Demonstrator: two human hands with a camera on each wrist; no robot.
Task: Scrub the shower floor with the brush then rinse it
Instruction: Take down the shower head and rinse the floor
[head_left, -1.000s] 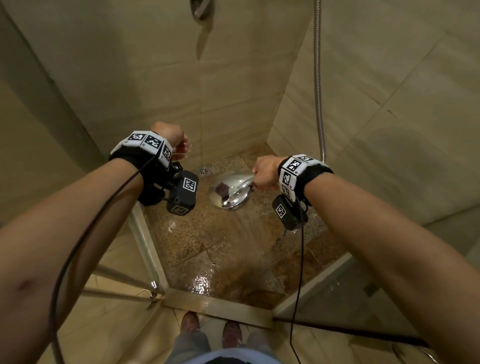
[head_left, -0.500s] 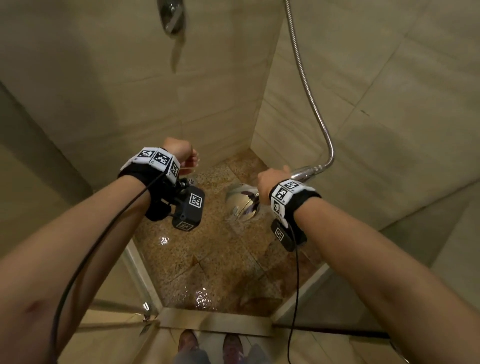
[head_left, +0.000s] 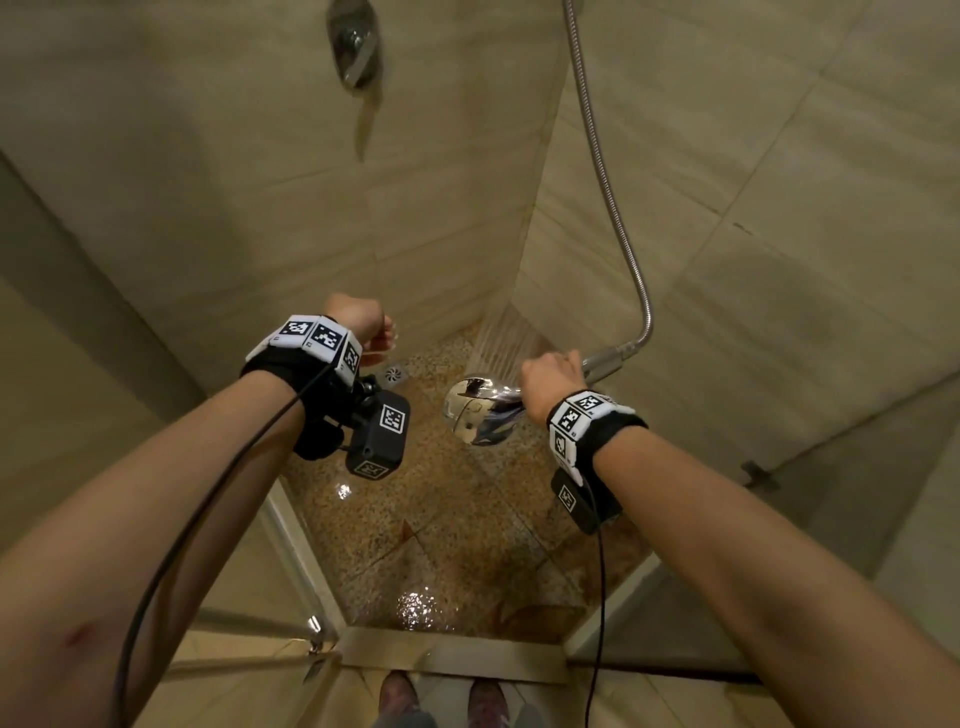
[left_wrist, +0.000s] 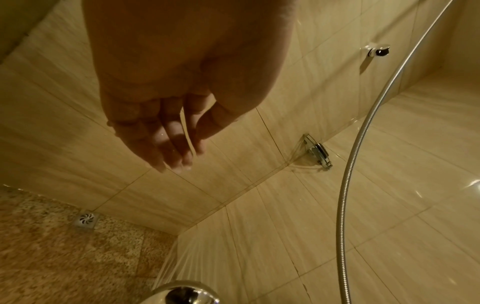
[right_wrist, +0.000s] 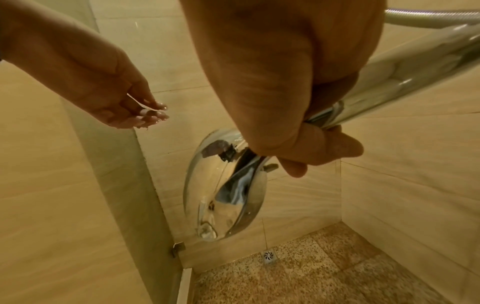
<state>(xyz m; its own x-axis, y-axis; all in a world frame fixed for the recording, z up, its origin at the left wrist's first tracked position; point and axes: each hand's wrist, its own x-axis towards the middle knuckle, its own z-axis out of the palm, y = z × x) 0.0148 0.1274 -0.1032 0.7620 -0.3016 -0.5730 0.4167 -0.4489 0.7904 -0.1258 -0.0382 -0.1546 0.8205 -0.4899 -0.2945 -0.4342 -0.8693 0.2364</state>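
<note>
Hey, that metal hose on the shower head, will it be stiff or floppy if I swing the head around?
Probably floppy: the hose hangs in a loose curve down to the shower head gripped by the right hand. Its ribbed metal looks wet, so likely slippery, and it may tug back.

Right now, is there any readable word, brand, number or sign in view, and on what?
None readable.
Wrist bands and wrist cameras: only black-and-white square marker patterns, no letters or digits.
Shower head, hose, floor drain, wall tiles: no lettering shows.
</note>
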